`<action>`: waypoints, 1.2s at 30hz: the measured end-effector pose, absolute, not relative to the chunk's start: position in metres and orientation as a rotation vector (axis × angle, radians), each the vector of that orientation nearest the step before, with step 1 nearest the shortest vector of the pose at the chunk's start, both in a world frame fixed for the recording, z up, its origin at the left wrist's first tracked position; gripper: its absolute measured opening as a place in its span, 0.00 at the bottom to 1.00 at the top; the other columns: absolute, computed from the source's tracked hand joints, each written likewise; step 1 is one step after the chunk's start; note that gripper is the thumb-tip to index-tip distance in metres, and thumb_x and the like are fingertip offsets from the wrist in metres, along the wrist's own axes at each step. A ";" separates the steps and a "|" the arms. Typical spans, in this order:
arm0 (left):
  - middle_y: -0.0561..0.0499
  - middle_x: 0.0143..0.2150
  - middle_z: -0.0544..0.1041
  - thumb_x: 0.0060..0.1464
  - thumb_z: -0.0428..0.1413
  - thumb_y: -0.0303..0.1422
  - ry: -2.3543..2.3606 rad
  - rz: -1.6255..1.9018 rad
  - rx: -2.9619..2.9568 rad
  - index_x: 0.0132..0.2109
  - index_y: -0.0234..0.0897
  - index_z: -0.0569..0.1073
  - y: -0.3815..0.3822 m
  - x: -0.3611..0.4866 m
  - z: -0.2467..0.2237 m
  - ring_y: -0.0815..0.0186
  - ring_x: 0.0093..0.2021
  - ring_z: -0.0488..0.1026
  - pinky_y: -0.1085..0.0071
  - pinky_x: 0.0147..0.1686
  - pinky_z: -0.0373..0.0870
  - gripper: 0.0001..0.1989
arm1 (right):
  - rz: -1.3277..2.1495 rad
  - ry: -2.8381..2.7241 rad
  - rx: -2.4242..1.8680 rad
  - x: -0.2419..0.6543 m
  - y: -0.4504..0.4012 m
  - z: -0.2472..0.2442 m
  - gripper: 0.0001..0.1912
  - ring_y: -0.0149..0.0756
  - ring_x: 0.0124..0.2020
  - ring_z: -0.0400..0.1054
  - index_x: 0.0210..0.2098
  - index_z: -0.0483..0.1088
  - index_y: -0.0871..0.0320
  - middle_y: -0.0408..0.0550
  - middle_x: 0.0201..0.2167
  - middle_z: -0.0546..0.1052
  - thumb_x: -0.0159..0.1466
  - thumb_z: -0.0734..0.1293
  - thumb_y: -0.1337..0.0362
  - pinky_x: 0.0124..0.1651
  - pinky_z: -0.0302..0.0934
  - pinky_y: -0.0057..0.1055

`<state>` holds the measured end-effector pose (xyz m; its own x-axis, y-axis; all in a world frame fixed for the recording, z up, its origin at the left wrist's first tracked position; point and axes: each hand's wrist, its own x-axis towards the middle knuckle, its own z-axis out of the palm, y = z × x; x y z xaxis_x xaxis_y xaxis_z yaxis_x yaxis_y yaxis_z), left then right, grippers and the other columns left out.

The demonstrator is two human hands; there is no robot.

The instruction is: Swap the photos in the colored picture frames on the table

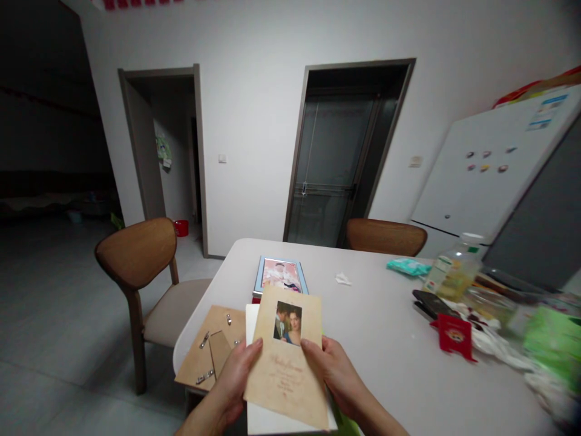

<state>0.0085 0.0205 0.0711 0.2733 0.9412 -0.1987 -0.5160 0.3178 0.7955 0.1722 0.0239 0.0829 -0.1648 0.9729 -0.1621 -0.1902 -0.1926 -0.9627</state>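
A tan printed card [290,375] with a small picture of two people is held up over the near part of the table. My left hand [238,375] grips its left edge, thumb on the front. On the right edge, my right hand [333,369] grips it the same way. Behind the card a white sheet [261,418] shows, with something green at the lower right. A brown backing board [186,369] with metal clips lies at the table's left edge, partly behind my left hand. Beyond the card is a light-blue framed picture [281,272].
On the white table [376,339], a bottle [454,266], a dark phone-like object [431,303], a red item [455,336], a teal packet [408,266] and plastic bags stand or lie right. Wooden chairs [138,251] are left and behind.
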 end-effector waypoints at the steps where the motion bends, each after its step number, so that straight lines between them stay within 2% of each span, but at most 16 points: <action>1: 0.45 0.33 0.77 0.45 0.53 0.31 0.759 1.076 0.692 0.46 0.30 0.66 0.020 0.008 0.070 0.58 0.34 0.74 0.66 0.33 0.69 0.18 | 1.558 -1.108 -1.132 0.174 0.025 0.082 0.14 0.40 0.26 0.70 0.33 0.69 0.63 0.49 0.25 0.76 0.51 0.63 0.60 0.28 0.63 0.32; 3: 0.46 0.32 0.77 0.42 0.53 0.26 0.755 1.055 0.729 0.46 0.31 0.66 0.019 0.007 0.069 0.58 0.34 0.74 0.65 0.33 0.69 0.20 | 1.554 -1.164 -1.176 0.176 0.027 0.080 0.13 0.39 0.25 0.70 0.34 0.69 0.63 0.48 0.26 0.76 0.49 0.64 0.63 0.28 0.63 0.32; 5: 0.47 0.32 0.77 0.40 0.52 0.23 0.746 1.051 0.757 0.46 0.32 0.66 0.018 0.008 0.069 0.58 0.34 0.74 0.65 0.34 0.69 0.21 | 1.498 -1.129 -1.183 0.176 0.029 0.077 0.17 0.38 0.25 0.70 0.38 0.67 0.62 0.48 0.27 0.76 0.48 0.64 0.65 0.28 0.64 0.32; 8: 0.46 0.33 0.77 0.42 0.52 0.26 0.744 1.086 0.767 0.46 0.31 0.66 0.017 0.012 0.070 0.58 0.35 0.74 0.65 0.34 0.68 0.19 | 1.426 -0.975 -1.124 0.169 0.030 0.073 0.27 0.38 0.25 0.70 0.48 0.58 0.59 0.46 0.29 0.76 0.48 0.64 0.66 0.29 0.64 0.33; 10: 0.45 0.32 0.77 0.43 0.53 0.29 0.749 1.103 0.777 0.45 0.30 0.66 0.019 0.016 0.069 0.57 0.35 0.73 0.65 0.34 0.68 0.18 | 1.495 -0.921 -1.058 0.164 0.028 0.074 0.29 0.38 0.26 0.71 0.50 0.55 0.58 0.48 0.30 0.76 0.49 0.63 0.65 0.29 0.64 0.33; 14: 0.45 0.33 0.76 0.44 0.53 0.33 0.790 1.087 0.889 0.44 0.30 0.66 0.025 0.016 0.062 0.57 0.35 0.73 0.65 0.35 0.67 0.18 | 1.667 -0.916 -1.016 0.165 0.024 0.078 0.23 0.40 0.29 0.71 0.46 0.60 0.61 0.51 0.30 0.76 0.50 0.62 0.64 0.30 0.64 0.34; 17: 0.45 0.35 0.75 0.45 0.52 0.35 0.987 1.164 1.106 0.44 0.31 0.65 0.030 0.007 0.051 0.59 0.37 0.72 0.67 0.37 0.66 0.18 | 1.585 -0.917 -1.066 0.176 0.024 0.076 0.22 0.40 0.29 0.71 0.45 0.59 0.60 0.49 0.31 0.76 0.50 0.61 0.66 0.31 0.65 0.34; 22: 0.42 0.46 0.71 0.43 0.52 0.30 1.342 1.113 1.572 0.46 0.32 0.66 0.022 -0.005 0.039 0.58 0.48 0.65 0.66 0.48 0.59 0.20 | 1.451 -0.910 -1.213 0.189 0.035 0.062 0.19 0.39 0.27 0.71 0.42 0.59 0.61 0.49 0.29 0.76 0.49 0.60 0.68 0.30 0.65 0.33; 27: 0.38 0.55 0.62 0.42 0.48 0.27 1.498 0.898 1.958 0.51 0.26 0.63 0.013 0.000 0.027 0.57 0.55 0.57 0.60 0.55 0.51 0.25 | 1.358 -0.946 -1.336 0.187 0.053 0.052 0.22 0.40 0.27 0.71 0.43 0.59 0.62 0.50 0.28 0.76 0.47 0.61 0.68 0.26 0.65 0.31; 32: 0.40 0.55 0.62 0.45 0.44 0.24 1.534 0.794 2.166 0.52 0.27 0.62 0.015 0.000 0.019 0.61 0.55 0.58 0.61 0.54 0.55 0.24 | 1.253 -0.983 -1.388 0.189 0.071 0.041 0.25 0.41 0.29 0.71 0.45 0.58 0.63 0.51 0.31 0.76 0.46 0.62 0.68 0.27 0.65 0.31; 36: 0.40 0.55 0.63 0.44 0.43 0.23 1.573 0.753 2.248 0.53 0.27 0.61 0.017 -0.001 0.017 0.61 0.55 0.58 0.62 0.54 0.56 0.25 | 1.148 -1.098 -1.418 0.194 0.077 0.036 0.23 0.41 0.34 0.71 0.43 0.61 0.62 0.52 0.35 0.75 0.45 0.62 0.68 0.30 0.65 0.29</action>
